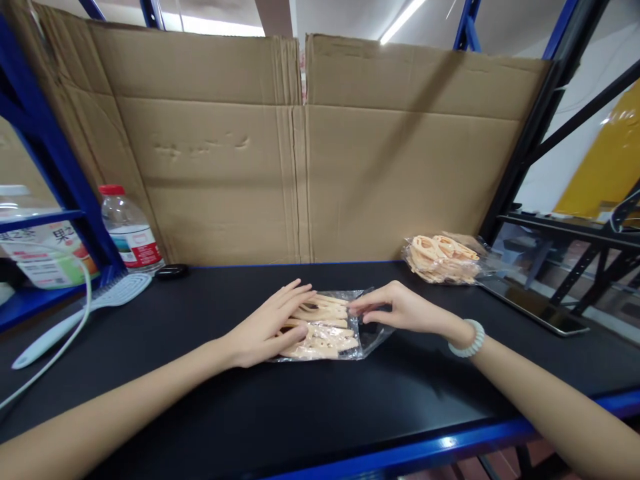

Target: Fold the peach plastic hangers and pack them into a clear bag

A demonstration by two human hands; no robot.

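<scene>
A clear plastic bag (367, 343) lies flat on the black table, with several pale, light-wood-coloured flat pieces (325, 337) inside. Some of the pieces have rounded loops; their exact kind is hard to make out. My left hand (275, 323) rests over the bag's left part, fingers stretched out and thumb apart, hiding some pieces. At the bag's right edge, my right hand (395, 308) has its fingertips and thumb close together on the loose plastic. A pale coiled band circles my right wrist.
Another bag of similar pieces (440, 259) lies at the back right, beside a dark flat tablet-like device (535, 307). To the left are a hairbrush (120, 291), a white cable (89, 300), a red-capped bottle (130, 233) and a small black object (171, 271). Cardboard (215, 173) stands behind.
</scene>
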